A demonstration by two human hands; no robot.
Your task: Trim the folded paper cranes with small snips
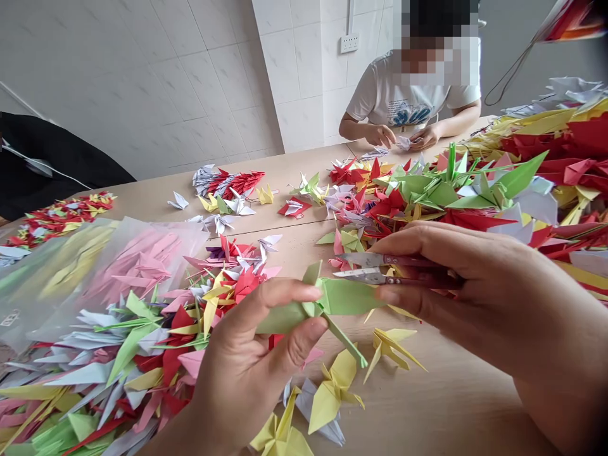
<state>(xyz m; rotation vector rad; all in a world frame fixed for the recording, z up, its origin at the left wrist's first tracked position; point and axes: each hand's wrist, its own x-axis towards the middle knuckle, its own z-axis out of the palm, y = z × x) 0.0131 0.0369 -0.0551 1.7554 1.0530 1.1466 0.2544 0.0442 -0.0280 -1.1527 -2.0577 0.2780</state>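
Observation:
My left hand (259, 354) pinches a light green origami crane (332, 303) between thumb and fingers, holding it above the wooden table (427, 405). My right hand (479, 285) is closed around small thread snips (380, 268) with a dark red handle; their open blades point left, just above the green crane's body. Yellow paper cranes (332, 389) lie on the table right under both hands.
Heaps of coloured paper cranes cover the left (118, 342) and the right (522, 171) of the table. A clear plastic bag (95, 266) holds pink and yellow cranes. Across the table a person in a white shirt (408, 101) handles paper.

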